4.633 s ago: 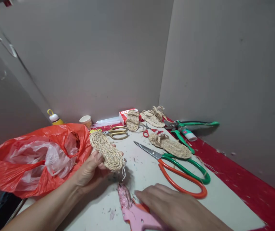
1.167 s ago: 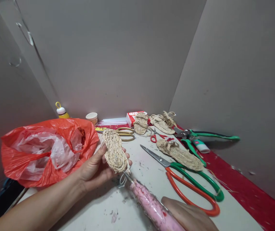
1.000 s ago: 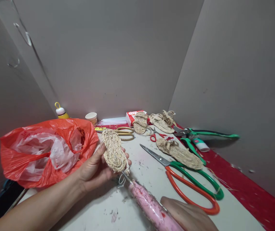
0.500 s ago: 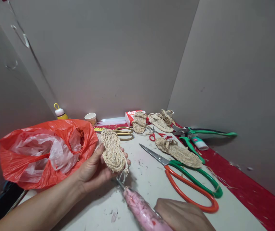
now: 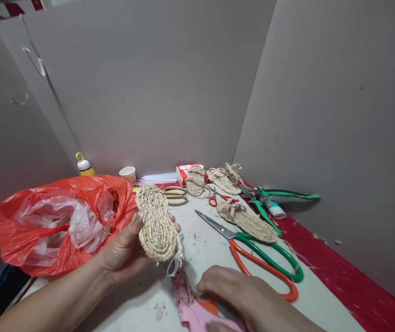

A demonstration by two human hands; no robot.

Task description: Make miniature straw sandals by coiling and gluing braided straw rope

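Observation:
My left hand (image 5: 123, 253) is closed around a braided straw sandal sole (image 5: 156, 221), its thumb on the left edge and fingertips showing at the right. Loose pale strands hang from the sole's lower end. My right hand (image 5: 230, 295) is closed on a pink glue gun (image 5: 192, 311) with an orange trigger. The gun's front end lies just below the sole, and its tip is hidden there. To the right of my hands lie large scissors (image 5: 223, 230) with one green and one orange handle. Behind them sits a straw sandal (image 5: 253, 223).
An orange plastic bag (image 5: 10, 244) stands at left. At the back are a paper cup (image 5: 128, 174), a yellow bottle (image 5: 86, 168), a red-and-white box (image 5: 182, 173), small straw sandals (image 5: 195, 182), red scissors (image 5: 213, 201) and brass-coloured scissors (image 5: 178, 196). Green-handled pliers (image 5: 287, 193) lie right. Grey panels enclose the table.
The sole has come closer to me and shows larger. My right hand and the glue gun have shifted up and left, the gun rolling so its orange trigger shows. The view has swung slightly right.

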